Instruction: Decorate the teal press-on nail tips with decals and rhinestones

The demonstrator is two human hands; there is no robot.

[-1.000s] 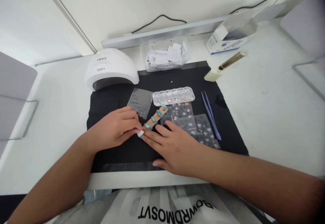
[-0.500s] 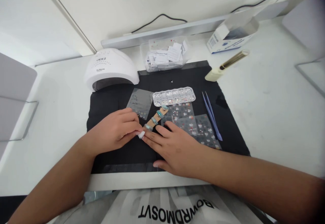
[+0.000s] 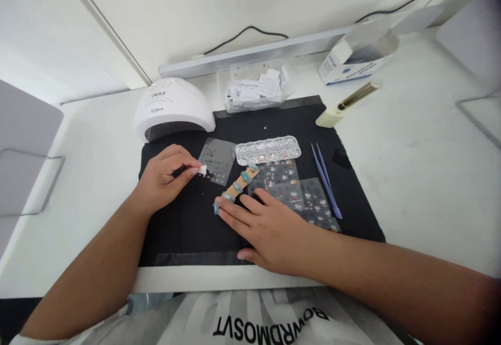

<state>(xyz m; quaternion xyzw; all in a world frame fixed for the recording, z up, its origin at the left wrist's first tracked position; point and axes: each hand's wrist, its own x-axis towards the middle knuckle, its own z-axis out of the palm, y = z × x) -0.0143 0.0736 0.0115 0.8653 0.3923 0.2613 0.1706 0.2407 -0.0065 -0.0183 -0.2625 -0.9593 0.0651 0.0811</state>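
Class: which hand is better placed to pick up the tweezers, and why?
Probably the right hand: it lies flat and holds nothing, nearer the tweezers. The left hand pinches a white pad.

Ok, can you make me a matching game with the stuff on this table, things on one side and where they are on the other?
Things:
1. white pad
2. nail lamp
3. blue tweezers
4. bead box

Places:
A. right side of the black mat
B. pinched in the left hand
C. back left corner of the mat
D. just behind the sticker sheets

Pairs: 1-B, 2-C, 3-A, 4-D
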